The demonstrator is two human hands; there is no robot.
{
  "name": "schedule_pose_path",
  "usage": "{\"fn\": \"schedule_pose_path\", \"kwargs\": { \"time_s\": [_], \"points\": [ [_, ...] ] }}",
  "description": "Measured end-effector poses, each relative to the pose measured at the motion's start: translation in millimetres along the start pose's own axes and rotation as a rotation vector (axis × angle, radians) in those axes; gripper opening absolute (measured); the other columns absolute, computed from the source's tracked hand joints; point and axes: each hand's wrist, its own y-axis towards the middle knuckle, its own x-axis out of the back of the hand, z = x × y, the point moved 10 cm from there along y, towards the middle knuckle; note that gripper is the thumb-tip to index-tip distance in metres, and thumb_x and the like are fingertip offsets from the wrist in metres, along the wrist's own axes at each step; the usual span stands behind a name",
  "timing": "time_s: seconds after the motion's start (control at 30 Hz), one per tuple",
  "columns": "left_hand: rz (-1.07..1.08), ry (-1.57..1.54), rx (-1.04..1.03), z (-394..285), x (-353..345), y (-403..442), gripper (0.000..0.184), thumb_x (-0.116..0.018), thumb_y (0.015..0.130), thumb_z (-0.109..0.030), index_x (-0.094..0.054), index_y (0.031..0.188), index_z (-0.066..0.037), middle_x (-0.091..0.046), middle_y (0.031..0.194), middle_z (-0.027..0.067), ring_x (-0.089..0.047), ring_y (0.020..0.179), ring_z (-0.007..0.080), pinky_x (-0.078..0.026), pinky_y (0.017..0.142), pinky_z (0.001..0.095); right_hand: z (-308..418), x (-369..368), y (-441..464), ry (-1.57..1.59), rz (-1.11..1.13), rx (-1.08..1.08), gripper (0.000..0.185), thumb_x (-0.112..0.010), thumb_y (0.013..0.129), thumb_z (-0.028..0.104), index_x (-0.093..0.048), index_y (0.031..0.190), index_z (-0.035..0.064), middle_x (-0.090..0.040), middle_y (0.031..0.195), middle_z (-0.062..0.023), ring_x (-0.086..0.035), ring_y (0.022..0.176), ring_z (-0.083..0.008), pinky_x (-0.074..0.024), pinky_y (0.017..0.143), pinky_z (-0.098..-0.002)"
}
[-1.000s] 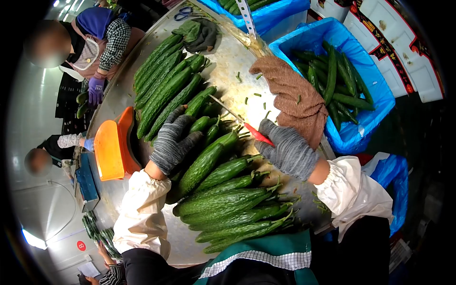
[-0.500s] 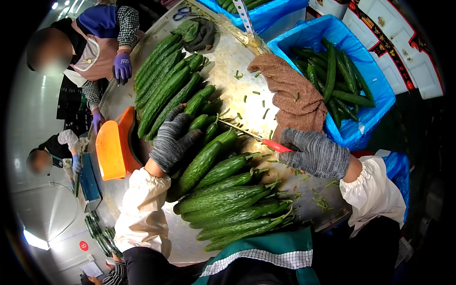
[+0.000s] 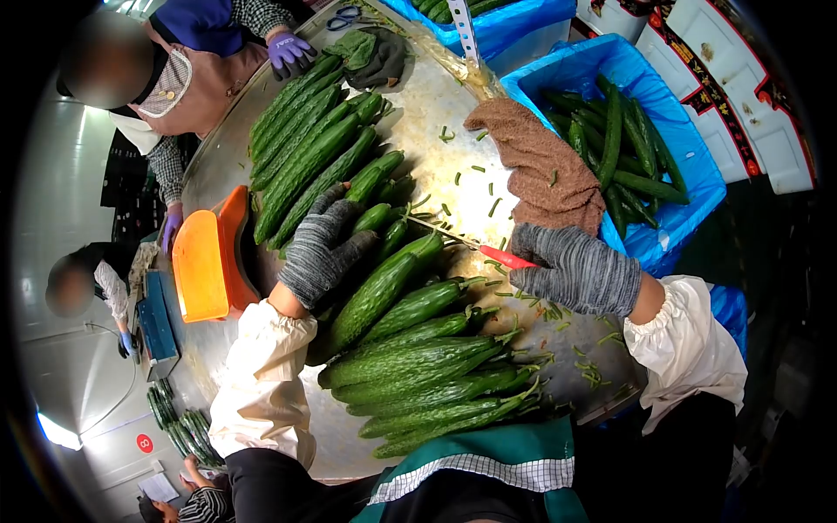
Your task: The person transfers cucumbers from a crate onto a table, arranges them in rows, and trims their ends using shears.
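Observation:
My left hand (image 3: pixel 321 253), in a grey knit glove, lies over the row of green cucumbers (image 3: pixel 318 174), with a cucumber (image 3: pixel 373 218) between its fingers and spread thumb. The palm side is hidden. My right hand (image 3: pixel 577 270), gloved alike, is closed around the red handle of a knife (image 3: pixel 507 257). Its thin blade points left, the tip close to the stem ends of the cucumbers near my left hand. A second group of cucumbers (image 3: pixel 418 362) lies nearer my body, stems to the right.
Cut stem bits (image 3: pixel 494 207) litter the metal table (image 3: pixel 427 113). A brown towel (image 3: pixel 549 166) lies by a blue-lined crate (image 3: pixel 697 148) of cucumbers. At left are an orange plastic piece (image 3: pixel 205 266) and a co-worker's purple-gloved hand (image 3: pixel 289 54). Dark green cloth (image 3: pixel 375 57) lies at the back.
The co-worker's purple-gloved hand has moved up to the far end of the cucumber row. My left hand has shifted slightly; the knife stays nearly where it was. The view has tilted a little.

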Motion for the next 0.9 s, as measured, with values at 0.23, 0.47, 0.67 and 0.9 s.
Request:
{"fn": "schedule_pose_path", "kwargs": {
  "time_s": [0.23,0.47,0.67,0.9],
  "points": [
    [-0.01,-0.017,0.01,0.1,0.3,-0.1,0.037,-0.065,0.071,-0.018,-0.054,0.101,0.001,-0.041,0.118,0.0247,-0.045,0.105,0.0374,-0.038,0.087,0.0378,0.9,-2.8,-6.5,0.025,-0.092,0.01,0.025,-0.054,0.079,0.024,-0.048,0.087,0.0013,-0.052,0.071,-0.0205,-0.054,0.068,-0.0368,-0.042,0.06,-0.0409],
    [-0.002,-0.001,0.024,2.0,-0.2,0.0,0.037,-0.065,0.071,-0.019,-0.054,0.101,0.001,-0.041,0.119,0.0247,-0.046,0.105,0.0371,-0.039,0.086,0.0376,-25.6,-10.1,-18.0,0.398,0.113,-0.338,0.024,-0.051,0.082,0.024,-0.048,0.091,0.0015,-0.053,0.062,-0.0099,-0.054,0.045,-0.019,-0.0439,0.044,-0.0305],
    [-0.014,-0.029,0.023,0.3,0.8,-0.3,0.036,-0.065,0.071,-0.019,-0.055,0.1,0.001,-0.041,0.119,0.0242,-0.046,0.104,0.0369,-0.039,0.086,0.0373,-35.1,-30.2,-7.6,0.627,0.222,-0.442,0.025,-0.048,0.084,0.026,-0.045,0.091,0.0022,-0.053,0.06,-0.0058,-0.054,0.041,-0.0148,-0.0416,0.035,-0.0266],
    [-0.011,-0.03,0.004,-1.2,-0.1,0.2,0.035,-0.065,0.07,-0.017,-0.055,0.099,0.0,-0.041,0.119,0.0239,-0.045,0.105,0.037,-0.038,0.087,0.0376,-35.3,-33.8,1.3,0.73,0.188,-0.406,0.026,-0.047,0.085,0.027,-0.045,0.089,0.0015,-0.054,0.06,-0.0063,-0.053,0.041,-0.0148,-0.041,0.034,-0.0275]
  ]
}}
